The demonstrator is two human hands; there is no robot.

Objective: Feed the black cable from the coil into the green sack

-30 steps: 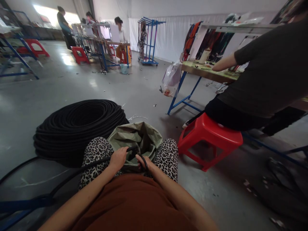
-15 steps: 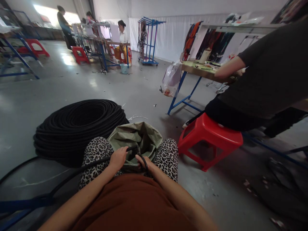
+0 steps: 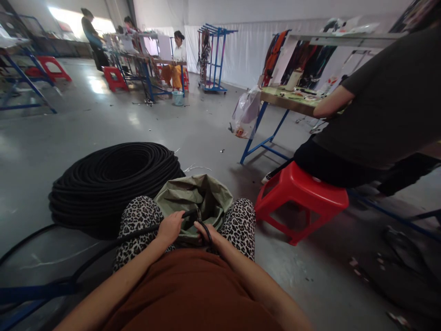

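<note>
My left hand (image 3: 171, 227) is closed round a thick black cord (image 3: 138, 232), which runs in from the lower left across my knee. A short end of the cord sticks out past my fingers. My right hand (image 3: 206, 233) grips scissors (image 3: 208, 235); a dark curved handle shows over the hand, and the small metal blades sit at the cord's end. Whether the blades touch the cord I cannot tell. Under both hands, between my knees, an olive-green sack (image 3: 213, 195) gapes upward. A big coil of black cord (image 3: 113, 184) lies on the floor to the left.
A co-worker in a dark shirt (image 3: 386, 101) sits on a red stool (image 3: 303, 193) to the right, at a workbench (image 3: 285, 97) with a hanging plastic bag (image 3: 246, 112). Blue metal bars (image 3: 37, 294) stand at lower left. Farther off are people at tables and a blue rack (image 3: 215, 59).
My hands, the cord and the scissors look almost unmoved. The co-worker on the right has shifted their arm slightly, and a far seated person has straightened up.
</note>
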